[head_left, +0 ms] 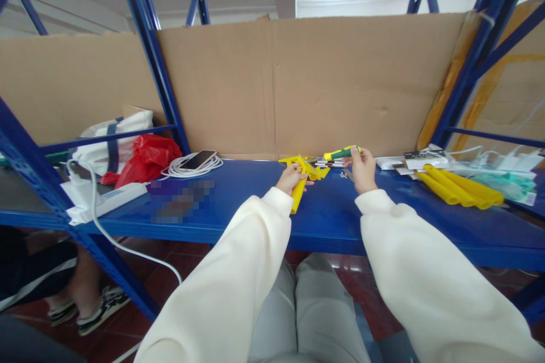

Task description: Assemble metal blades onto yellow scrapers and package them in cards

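Observation:
My left hand (290, 177) is closed around a yellow plastic piece (299, 195) that is tube-like at its lower end. In my right hand (361, 169) is a screwdriver (340, 153) with a green and yellow handle, its shaft pointing left toward the yellow piece. Whether the tip touches the piece is too small to tell. More yellow plastic parts (319, 173) lie just beyond and beside my left hand. A few tiny metal bits (343, 174), perhaps screws, rest on the blue shelf (251, 198) near my right fingers.
To the right lie several yellow tubes (462, 187), white boxes and cables. A phone (198, 159) rests on a coiled white cable (170, 169) at left, near a red bag (147, 156) and a power strip (110, 202). Cardboard (332, 85) walls the back. Another person's legs (85, 272) show lower left.

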